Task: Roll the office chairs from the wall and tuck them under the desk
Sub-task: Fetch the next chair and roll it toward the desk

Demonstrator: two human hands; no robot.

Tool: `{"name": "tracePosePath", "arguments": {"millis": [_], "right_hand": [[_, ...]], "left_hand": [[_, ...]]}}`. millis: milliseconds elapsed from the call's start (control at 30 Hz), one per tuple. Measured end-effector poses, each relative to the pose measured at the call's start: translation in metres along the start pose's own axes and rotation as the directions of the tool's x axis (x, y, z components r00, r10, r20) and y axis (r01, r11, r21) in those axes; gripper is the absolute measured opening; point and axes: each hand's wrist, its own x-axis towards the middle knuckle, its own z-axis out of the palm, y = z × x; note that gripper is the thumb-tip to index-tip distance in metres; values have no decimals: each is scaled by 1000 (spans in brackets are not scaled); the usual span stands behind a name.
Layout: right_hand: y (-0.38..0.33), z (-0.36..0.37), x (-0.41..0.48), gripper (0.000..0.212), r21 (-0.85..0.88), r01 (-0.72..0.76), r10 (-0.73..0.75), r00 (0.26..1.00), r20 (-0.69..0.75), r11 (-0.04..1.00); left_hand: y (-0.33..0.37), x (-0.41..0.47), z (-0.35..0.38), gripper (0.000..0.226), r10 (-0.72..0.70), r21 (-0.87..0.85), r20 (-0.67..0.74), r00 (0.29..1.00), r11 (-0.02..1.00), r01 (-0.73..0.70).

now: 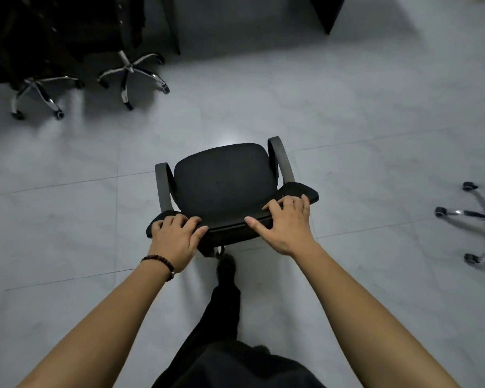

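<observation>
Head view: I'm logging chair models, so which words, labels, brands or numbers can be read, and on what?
None can be read.
The black chair gripped by the left hand and right hand shows no label; the two far chairs are too dark.

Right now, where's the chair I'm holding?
The chair stands centre of the head view on tiled floor, left hand and right hand gripping its backrest, a chrome base to its right.

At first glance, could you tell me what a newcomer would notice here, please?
A black office chair stands mid-frame on the grey tiled floor, with the left hand and right hand gripping its top edge. Two chrome star bases gleam in the dark upper left, and a third base shows at the right edge.
</observation>
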Motion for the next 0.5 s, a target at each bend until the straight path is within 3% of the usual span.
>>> {"name": "tracePosePath", "arguments": {"millis": [500], "right_hand": [[-73, -63, 289, 78, -63, -16, 16, 1000, 1, 998]], "left_hand": [[-108, 292, -113, 66, 54, 34, -41, 998, 998, -53]]}}
